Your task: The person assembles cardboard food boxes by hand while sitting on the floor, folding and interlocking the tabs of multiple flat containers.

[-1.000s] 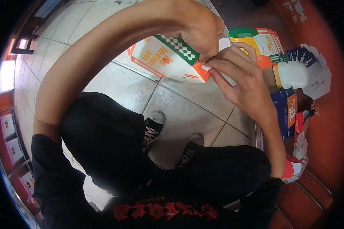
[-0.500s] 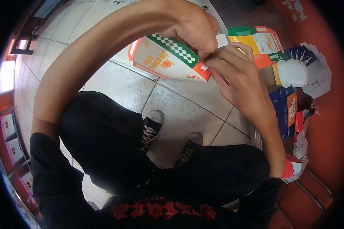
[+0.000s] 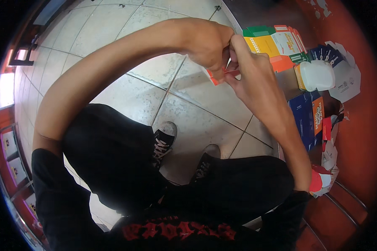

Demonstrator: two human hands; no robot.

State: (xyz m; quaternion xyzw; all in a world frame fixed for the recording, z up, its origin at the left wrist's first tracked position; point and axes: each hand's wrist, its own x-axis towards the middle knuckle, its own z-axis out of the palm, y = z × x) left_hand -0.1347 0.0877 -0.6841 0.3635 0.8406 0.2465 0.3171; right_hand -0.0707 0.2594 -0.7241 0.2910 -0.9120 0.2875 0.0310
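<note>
Out in front of me, above the tiled floor, both hands meet on a printed cardboard box (image 3: pixel 214 78). Only its orange-red end and a bit of white flap show now; the rest is hidden behind my fingers. My left hand (image 3: pixel 207 45) is closed over the box from the left, its fingers bent down along the edge. Against the same end, my right hand (image 3: pixel 252 62) is closed with thumb and fingers pinching at the flap. The fingertips of both hands nearly touch, and exactly what each one presses is partly covered.
To the right, a bench holds a flattened green, yellow and orange carton (image 3: pixel 266 46), a white lidded container (image 3: pixel 318 78), a dark blue package (image 3: pixel 300 119) and red-and-white packaging (image 3: pixel 322 180). My knees and shoes (image 3: pixel 165 136) are below. A metal rail (image 3: pixel 343 209) stands lower right.
The box has turned, so its white and green printed side no longer shows, only the orange end. My left hand has come down slightly, and my right fingers have shifted left and up.
</note>
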